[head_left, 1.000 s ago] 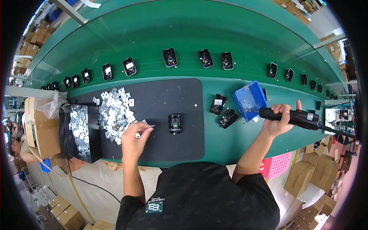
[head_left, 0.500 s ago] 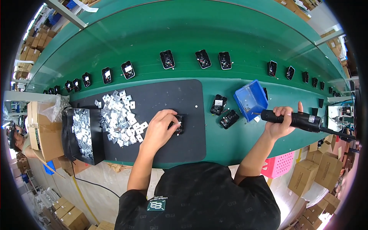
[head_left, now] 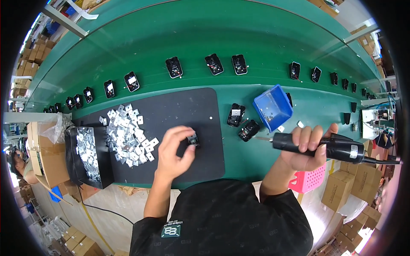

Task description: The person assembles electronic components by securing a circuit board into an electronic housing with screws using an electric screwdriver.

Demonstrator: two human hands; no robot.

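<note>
On the black mat (head_left: 205, 166), a small black plastic casing (head_left: 196, 142) lies with a silver metal plate (head_left: 192, 137) on it. My left hand (head_left: 173, 153) curves about that casing, fingers at its far side and thumb at its near side, partly hiding it. In my right hand (head_left: 305, 149) is a black electric screwdriver (head_left: 337, 147), its cable running off to the right. The thin bit points left, past two more black casings, one (head_left: 235, 115) bearing a silver plate and the other (head_left: 249, 130) just beyond the tip.
A heap of silver plates (head_left: 128, 136) covers the mat's left part, beside a black bin (head_left: 109, 160) full of them. A blue tray (head_left: 275, 106) with small screws stands right of the mat. Black casings line the green ledge (head_left: 192, 81). A pink basket (head_left: 309, 179) sits below the bench.
My right hand has brought the screwdriver nearer and slightly left. My left fingers have spread from a pinch over the casing, and the silver plate shows there. The whole view has shifted slightly.
</note>
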